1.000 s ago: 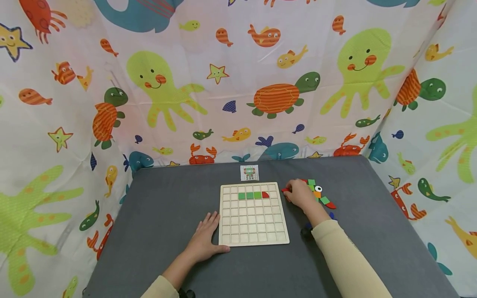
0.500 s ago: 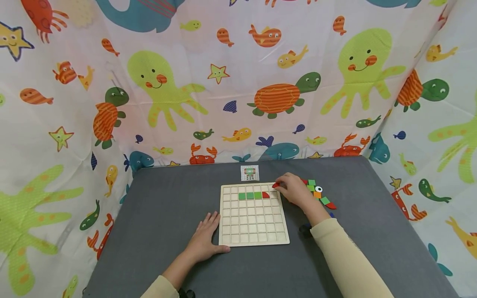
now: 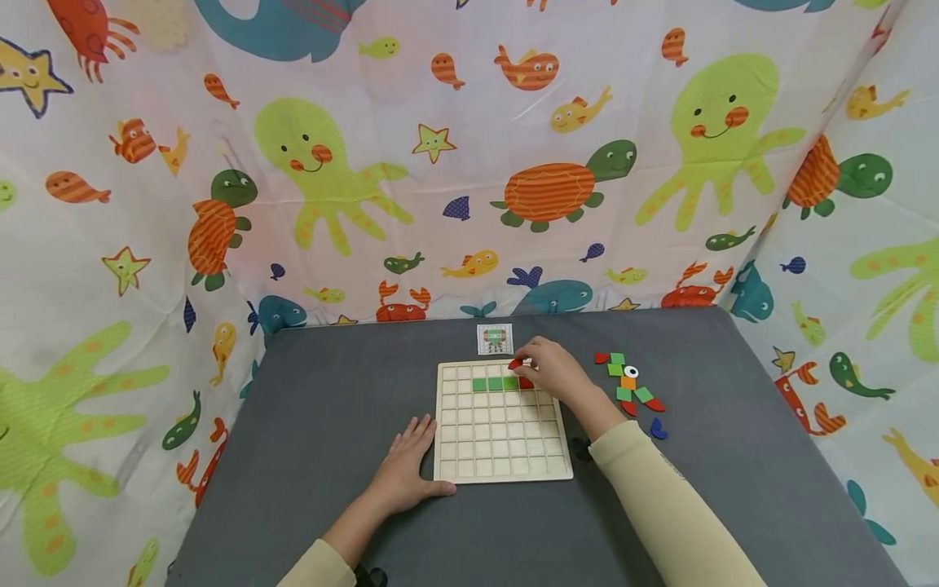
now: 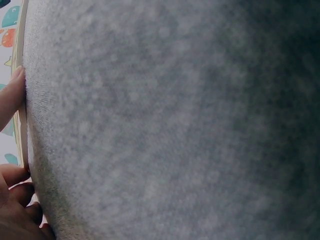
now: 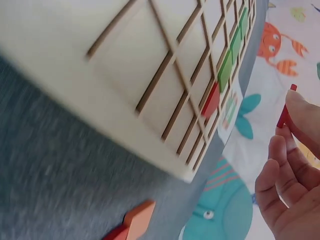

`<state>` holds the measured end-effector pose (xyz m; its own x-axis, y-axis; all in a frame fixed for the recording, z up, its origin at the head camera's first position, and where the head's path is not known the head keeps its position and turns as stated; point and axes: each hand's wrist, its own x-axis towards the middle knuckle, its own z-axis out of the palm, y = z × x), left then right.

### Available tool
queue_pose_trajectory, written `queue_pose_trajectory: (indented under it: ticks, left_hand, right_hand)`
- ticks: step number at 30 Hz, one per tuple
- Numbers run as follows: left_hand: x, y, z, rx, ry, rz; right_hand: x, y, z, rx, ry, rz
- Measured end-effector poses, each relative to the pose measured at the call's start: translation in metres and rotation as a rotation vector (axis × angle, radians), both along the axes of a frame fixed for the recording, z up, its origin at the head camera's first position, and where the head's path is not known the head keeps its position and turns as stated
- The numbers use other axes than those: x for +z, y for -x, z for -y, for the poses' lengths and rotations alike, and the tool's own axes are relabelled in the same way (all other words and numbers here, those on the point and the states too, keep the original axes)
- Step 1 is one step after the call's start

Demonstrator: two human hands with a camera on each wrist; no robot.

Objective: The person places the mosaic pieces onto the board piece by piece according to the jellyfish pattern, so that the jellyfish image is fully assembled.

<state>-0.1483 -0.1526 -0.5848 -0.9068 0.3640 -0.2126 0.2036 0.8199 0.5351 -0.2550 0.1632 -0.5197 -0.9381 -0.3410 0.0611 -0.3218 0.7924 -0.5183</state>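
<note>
A wooden grid board [image 3: 500, 448] lies on the grey table. Along its upper row sit three green squares [image 3: 495, 384] and a red piece with one rounded corner [image 3: 526, 383]. Thumb and fingertips of my right hand [image 3: 561, 373] pinch another red piece [image 3: 516, 364], held above the board's far edge. The right wrist view shows that red piece [image 5: 287, 107] edge-on, as a thin slab. My left hand [image 3: 403, 469] rests at the board's near left corner, fingers spread along the left side and thumb at the front edge.
A small printed card [image 3: 495, 339] with a gridded picture lies just beyond the board. Right of the board are several loose pieces, among them a green square [image 3: 617, 359], an orange square [image 3: 628, 382], a white eye-like disc [image 3: 631, 372] and a blue piece [image 3: 658, 429].
My right hand has picked up a red piece from beside the loose pieces and carried it left, over the board's far edge. The left hand stays in place.
</note>
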Motion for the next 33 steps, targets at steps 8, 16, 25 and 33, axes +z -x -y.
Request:
queue_pose_trajectory:
  ticks: [8, 16, 25, 33]
  left_hand:
    - [0.000, 0.000, -0.002, -0.004, 0.010, -0.016]
    - [0.001, 0.000, -0.003, -0.003, 0.013, -0.016]
    - [0.003, -0.001, -0.002, 0.004, -0.002, 0.004]
    - [0.001, 0.000, -0.001, 0.002, 0.008, -0.010]
  right_hand:
    - [0.001, 0.000, 0.023, 0.031, -0.026, 0.000]
    - [-0.002, 0.003, 0.043, 0.058, -0.025, -0.004]
    - [-0.009, 0.005, 0.062, 0.088, -0.054, -0.012]
    - [-0.013, 0.007, 0.078, 0.119, -0.046, -0.007]
